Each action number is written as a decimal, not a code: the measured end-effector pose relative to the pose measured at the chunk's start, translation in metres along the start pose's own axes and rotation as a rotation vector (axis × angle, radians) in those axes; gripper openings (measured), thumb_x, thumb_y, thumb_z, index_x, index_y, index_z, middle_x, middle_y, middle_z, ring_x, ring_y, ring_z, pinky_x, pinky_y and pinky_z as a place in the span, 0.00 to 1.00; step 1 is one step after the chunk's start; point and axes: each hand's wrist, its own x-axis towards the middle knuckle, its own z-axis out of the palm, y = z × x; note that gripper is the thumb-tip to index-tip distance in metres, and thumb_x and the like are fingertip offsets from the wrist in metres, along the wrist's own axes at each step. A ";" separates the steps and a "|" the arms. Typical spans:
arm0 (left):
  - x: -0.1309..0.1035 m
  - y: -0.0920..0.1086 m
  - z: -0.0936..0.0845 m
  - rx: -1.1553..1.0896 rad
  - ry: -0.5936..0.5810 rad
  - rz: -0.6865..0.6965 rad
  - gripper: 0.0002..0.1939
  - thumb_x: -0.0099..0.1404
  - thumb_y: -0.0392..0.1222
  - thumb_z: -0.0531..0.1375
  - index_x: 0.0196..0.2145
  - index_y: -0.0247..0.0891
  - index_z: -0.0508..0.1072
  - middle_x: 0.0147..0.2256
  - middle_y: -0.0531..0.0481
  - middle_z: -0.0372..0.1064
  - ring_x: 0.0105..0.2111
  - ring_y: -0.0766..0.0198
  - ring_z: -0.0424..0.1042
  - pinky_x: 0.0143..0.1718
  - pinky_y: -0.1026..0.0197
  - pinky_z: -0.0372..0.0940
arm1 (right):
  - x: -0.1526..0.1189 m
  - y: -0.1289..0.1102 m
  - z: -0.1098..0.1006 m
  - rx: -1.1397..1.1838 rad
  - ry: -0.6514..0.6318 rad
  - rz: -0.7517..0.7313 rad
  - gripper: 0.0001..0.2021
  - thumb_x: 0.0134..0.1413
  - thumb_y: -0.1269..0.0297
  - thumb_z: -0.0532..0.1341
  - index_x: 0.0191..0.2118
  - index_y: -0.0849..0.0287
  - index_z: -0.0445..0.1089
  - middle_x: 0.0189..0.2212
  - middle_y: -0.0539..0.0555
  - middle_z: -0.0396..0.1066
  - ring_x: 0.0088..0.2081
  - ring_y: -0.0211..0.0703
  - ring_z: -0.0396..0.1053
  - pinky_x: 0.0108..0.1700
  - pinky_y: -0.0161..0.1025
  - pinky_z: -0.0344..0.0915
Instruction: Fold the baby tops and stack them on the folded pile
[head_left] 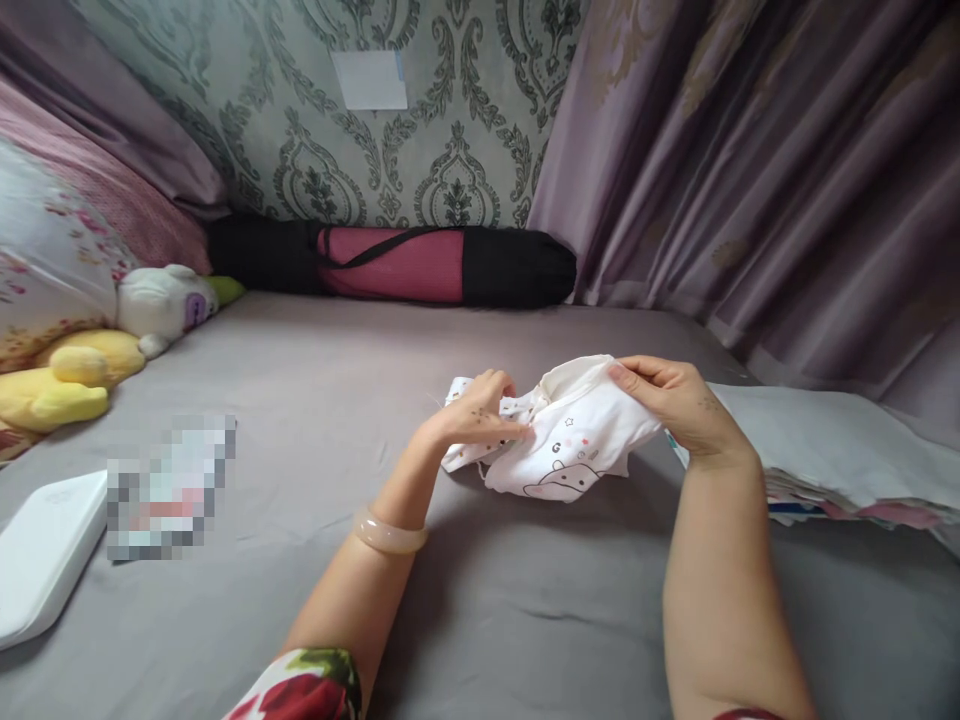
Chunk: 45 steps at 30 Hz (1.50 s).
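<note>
A small white baby garment (574, 440) with a cartoon animal print, stars and letters is bunched up between my hands, just over the grey sheet. My left hand (484, 412) pinches its left side, where a dotted white part shows beside the fingers. At the upper right edge, my right hand (664, 395) grips the cloth between thumb and fingers and holds that edge raised. Folds hide the full shape of the garment. A pale bangle (390, 532) circles my left wrist.
The grey sheet (322, 620) spreads beneath everything. Stacked papers or cloths (840, 445) lie at right. A white box-like object (49, 550) and a blurred-out item (176, 490) are at left, near plush toys (161, 305). A black-and-pink roll bag (394, 265) lies against the wall.
</note>
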 end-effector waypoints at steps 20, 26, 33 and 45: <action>-0.030 -0.055 -0.069 0.005 0.193 -0.366 0.03 0.48 0.35 0.54 0.21 0.38 0.68 0.16 0.56 0.57 0.17 0.69 0.56 0.18 0.68 0.48 | -0.005 0.006 -0.009 -0.074 -0.219 0.162 0.22 0.43 0.46 0.71 0.41 0.56 0.80 0.34 0.55 0.79 0.29 0.43 0.72 0.28 0.36 0.67; -0.022 -0.064 -0.055 0.416 -0.078 -0.534 0.10 0.50 0.33 0.56 0.31 0.38 0.74 0.28 0.48 0.73 0.25 0.64 0.68 0.23 0.67 0.56 | -0.007 -0.007 0.000 -0.167 -0.304 0.128 0.25 0.45 0.42 0.68 0.43 0.55 0.80 0.35 0.55 0.79 0.32 0.44 0.73 0.29 0.35 0.67; -0.019 -0.036 -0.052 0.157 -0.030 -0.122 0.21 0.58 0.37 0.56 0.50 0.39 0.73 0.50 0.45 0.71 0.46 0.59 0.70 0.45 0.61 0.65 | -0.008 -0.013 -0.001 -0.236 -0.336 0.081 0.24 0.46 0.41 0.67 0.42 0.53 0.80 0.38 0.54 0.79 0.37 0.49 0.74 0.33 0.38 0.69; -0.009 -0.032 -0.029 -0.285 -0.165 -0.042 0.20 0.58 0.53 0.63 0.40 0.35 0.78 0.35 0.48 0.74 0.34 0.64 0.69 0.31 0.65 0.60 | -0.011 -0.018 0.002 -0.186 -0.280 0.049 0.26 0.40 0.39 0.69 0.41 0.52 0.81 0.37 0.55 0.79 0.36 0.50 0.74 0.33 0.40 0.70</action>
